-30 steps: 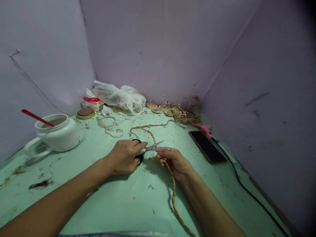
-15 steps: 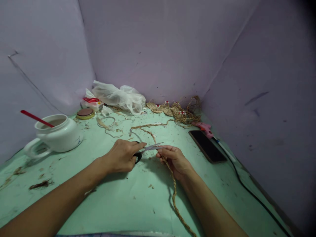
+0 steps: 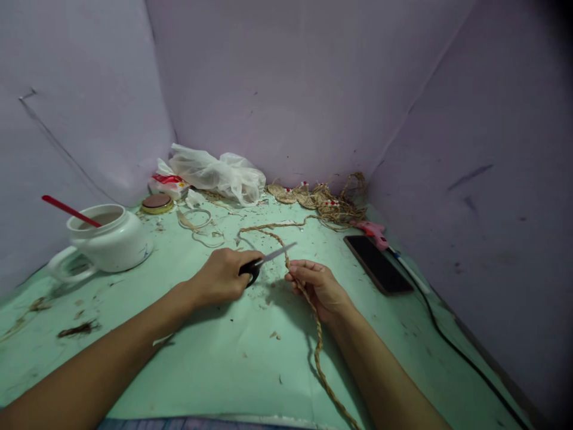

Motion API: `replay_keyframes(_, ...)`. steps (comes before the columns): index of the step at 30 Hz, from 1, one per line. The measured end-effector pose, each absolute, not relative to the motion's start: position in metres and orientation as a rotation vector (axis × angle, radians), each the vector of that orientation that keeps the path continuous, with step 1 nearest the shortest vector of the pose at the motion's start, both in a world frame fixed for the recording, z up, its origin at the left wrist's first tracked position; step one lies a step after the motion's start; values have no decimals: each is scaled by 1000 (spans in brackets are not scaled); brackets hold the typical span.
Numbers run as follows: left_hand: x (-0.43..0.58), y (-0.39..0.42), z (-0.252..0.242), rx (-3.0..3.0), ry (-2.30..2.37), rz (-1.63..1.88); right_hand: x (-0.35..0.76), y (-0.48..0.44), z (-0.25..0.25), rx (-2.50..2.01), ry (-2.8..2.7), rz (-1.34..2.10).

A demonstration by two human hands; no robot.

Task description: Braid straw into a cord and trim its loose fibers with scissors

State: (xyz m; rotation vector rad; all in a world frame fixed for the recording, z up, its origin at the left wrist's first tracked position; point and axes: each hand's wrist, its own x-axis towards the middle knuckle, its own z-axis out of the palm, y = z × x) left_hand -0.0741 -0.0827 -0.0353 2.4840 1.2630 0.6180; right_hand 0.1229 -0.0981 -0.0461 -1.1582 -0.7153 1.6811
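Left hand [image 3: 220, 276] clamped on black-handled scissors [image 3: 264, 261], blades together, tips toward two o'clock; right hand [image 3: 319, 285] pinching braided straw rope [image 3: 316, 334].

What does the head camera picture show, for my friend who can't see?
A person's left hand holds black-handled scissors close to a braided straw rope pinched in the right hand, over a green table. A white pot with a red stick stands at left, and a dark phone lies at right.
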Motion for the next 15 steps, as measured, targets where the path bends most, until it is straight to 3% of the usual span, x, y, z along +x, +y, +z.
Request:
replay_keyframes(7, -73, -72, -49, 1961, 1292, 977, 123, -98, -44, -1125, -694, 1727)
replay_keyframes(15, -68, -88, -39, 2503, 1482, 687, 123, -97, -47, -1112, -765, 1719)
